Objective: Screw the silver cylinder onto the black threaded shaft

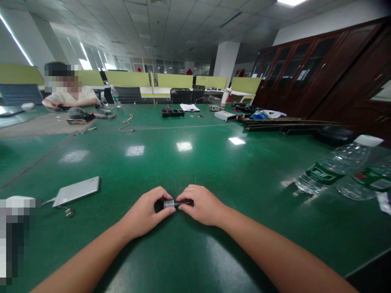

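Observation:
Between the thumb and fingers of my left hand (149, 211) is a small silver cylinder (169, 204) with a dark end, lying sideways just above or on the green tabletop. My right hand (201, 204) pinches a thin dark rod-like piece (183, 202) that lines up with the cylinder's right end. The two pieces meet or nearly meet between my fingertips; whether they are joined, I cannot tell. Both hands are closed and close together near the table's front middle. My fingers partly cover both pieces.
A flat white device (77, 191) with a cable lies at left, a small metal piece (69, 212) beside it. Water bottles (324, 175) stand at right. Farther back are a black tray (172, 112), papers (190, 107) and dark long parts (275, 124). Another person (71, 93) sits far left.

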The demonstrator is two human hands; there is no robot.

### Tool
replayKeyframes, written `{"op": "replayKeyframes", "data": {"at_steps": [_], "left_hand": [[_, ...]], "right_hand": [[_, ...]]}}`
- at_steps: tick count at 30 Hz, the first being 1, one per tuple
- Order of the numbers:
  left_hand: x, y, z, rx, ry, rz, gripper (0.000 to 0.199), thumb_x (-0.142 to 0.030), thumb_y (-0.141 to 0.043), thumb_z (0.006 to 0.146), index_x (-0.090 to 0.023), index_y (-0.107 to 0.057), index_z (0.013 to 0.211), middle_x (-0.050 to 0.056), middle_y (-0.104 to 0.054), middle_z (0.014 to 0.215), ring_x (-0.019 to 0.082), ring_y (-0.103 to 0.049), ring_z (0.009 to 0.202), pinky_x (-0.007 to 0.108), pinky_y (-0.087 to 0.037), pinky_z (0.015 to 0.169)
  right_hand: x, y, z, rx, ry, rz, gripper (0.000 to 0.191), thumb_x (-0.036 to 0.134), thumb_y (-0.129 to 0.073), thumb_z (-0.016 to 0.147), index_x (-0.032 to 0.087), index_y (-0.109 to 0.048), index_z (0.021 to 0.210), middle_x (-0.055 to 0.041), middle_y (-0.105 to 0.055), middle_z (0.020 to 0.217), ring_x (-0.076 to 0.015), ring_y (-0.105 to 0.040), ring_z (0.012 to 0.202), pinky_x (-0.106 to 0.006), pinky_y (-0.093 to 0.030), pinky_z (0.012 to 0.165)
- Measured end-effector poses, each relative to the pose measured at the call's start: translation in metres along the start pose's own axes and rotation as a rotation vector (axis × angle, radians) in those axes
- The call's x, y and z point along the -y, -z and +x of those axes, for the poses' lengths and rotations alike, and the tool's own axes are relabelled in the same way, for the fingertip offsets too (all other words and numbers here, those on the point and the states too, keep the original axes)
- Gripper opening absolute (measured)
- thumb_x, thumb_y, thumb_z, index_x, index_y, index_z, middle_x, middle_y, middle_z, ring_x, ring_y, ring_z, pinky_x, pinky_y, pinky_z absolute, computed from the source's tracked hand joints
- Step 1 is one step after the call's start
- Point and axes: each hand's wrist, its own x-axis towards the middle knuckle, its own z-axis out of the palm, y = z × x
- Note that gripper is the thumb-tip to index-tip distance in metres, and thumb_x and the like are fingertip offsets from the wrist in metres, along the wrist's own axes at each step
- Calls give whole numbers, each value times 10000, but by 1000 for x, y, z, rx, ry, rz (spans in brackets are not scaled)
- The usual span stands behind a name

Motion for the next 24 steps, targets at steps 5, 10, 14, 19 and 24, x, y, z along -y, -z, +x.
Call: {"op": "replayKeyframes", "data": {"at_steps": [5, 10, 14, 19, 24], "left_hand": [[1, 0, 0, 4, -4, 24, 184, -302, -683, 839, -208, -639, 990, 29, -662, 938, 209, -617, 861, 313, -484, 769], [2, -1, -1, -7, -12, 22, 187, -295, -689, 827, -209, -640, 985, 31, -665, 937, 212, -620, 861, 316, -489, 766], [3, -2, 0, -11, -13, 14, 183, -293, -688, 820, -203, -635, 970, 38, -667, 939, 215, -617, 863, 318, -489, 764], [2, -2, 0, -11, -19, 8, 176, -280, -685, 826, -202, -629, 973, 40, -661, 949, 216, -613, 878, 322, -485, 776], [0, -2, -1, -7, -11, 9, 162, -286, -679, 829, -203, -632, 960, 37, -657, 935, 216, -610, 868, 320, -486, 768]], "right_hand": [[0, -1, 1, 26, 49, -23, 152, 213, -670, 863, 190, -745, 994, -47, -741, 894, -180, -615, 865, -303, -451, 815], [-1, -1, 0, 30, 59, -34, 172, 216, -677, 850, 199, -740, 1009, -44, -739, 898, -183, -613, 869, -309, -448, 828], [0, -1, -1, 25, 43, -30, 187, 215, -698, 822, 199, -740, 1003, -41, -729, 880, -183, -607, 858, -304, -446, 810], [2, -3, 1, 16, 40, -46, 156, 236, -710, 813, 188, -739, 958, -37, -715, 847, -182, -594, 834, -301, -434, 782], [3, -4, 1, 14, 41, -57, 131, 226, -713, 811, 188, -735, 934, -26, -705, 817, -172, -583, 803, -295, -420, 759]]}}
